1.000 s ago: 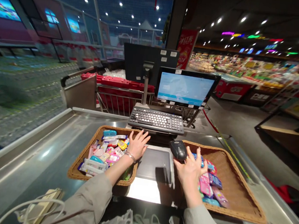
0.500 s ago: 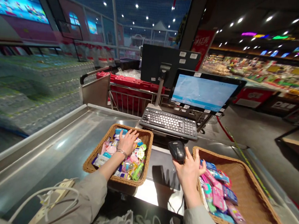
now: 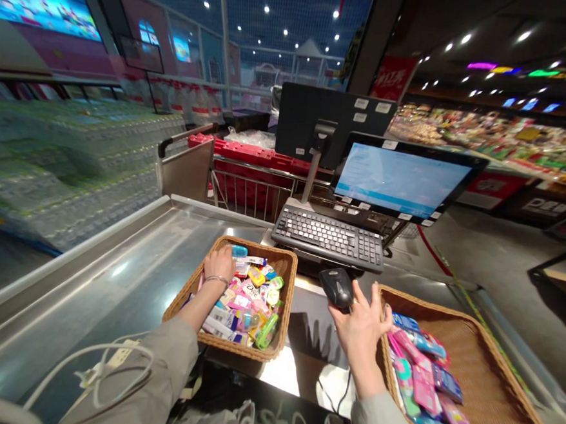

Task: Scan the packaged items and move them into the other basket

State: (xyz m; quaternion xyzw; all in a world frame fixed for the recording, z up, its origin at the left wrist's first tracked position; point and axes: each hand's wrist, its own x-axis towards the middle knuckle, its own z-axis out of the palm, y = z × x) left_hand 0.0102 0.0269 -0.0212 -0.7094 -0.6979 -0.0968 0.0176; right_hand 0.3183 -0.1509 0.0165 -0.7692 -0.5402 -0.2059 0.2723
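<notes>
My left hand (image 3: pixel 220 264) is inside the smaller wicker basket (image 3: pixel 288 303), at its left side. Its fingers curl down among small packets, and the fingertips are hidden, so what they pinch cannot be made out. Colourful small packages (image 3: pixel 253 294) fill this basket, some with white labels. On the right, my right hand (image 3: pixel 360 324) grips a black barcode scanner (image 3: pixel 336 287) by thumb and palm, the other fingers spread. The scanner's head points away from me. Close to that hand is the longer wicker basket (image 3: pixel 500 363), with pink and blue packages (image 3: pixel 424 377) at its left end.
Behind the baskets lie a black keyboard (image 3: pixel 330 236) and a lit screen (image 3: pixel 404 178), with a second monitor (image 3: pixel 335 119) turned away. A metal counter (image 3: pixel 149 248) runs along the left. White cables (image 3: pixel 102 367) lie near my left sleeve. A shopping cart (image 3: pixel 252 194) stands beyond.
My left hand has moved left within the smaller basket, and its spread fingers have curled down, uncovering packets in the middle. My right hand keeps hold of the scanner. The view has shifted slightly.
</notes>
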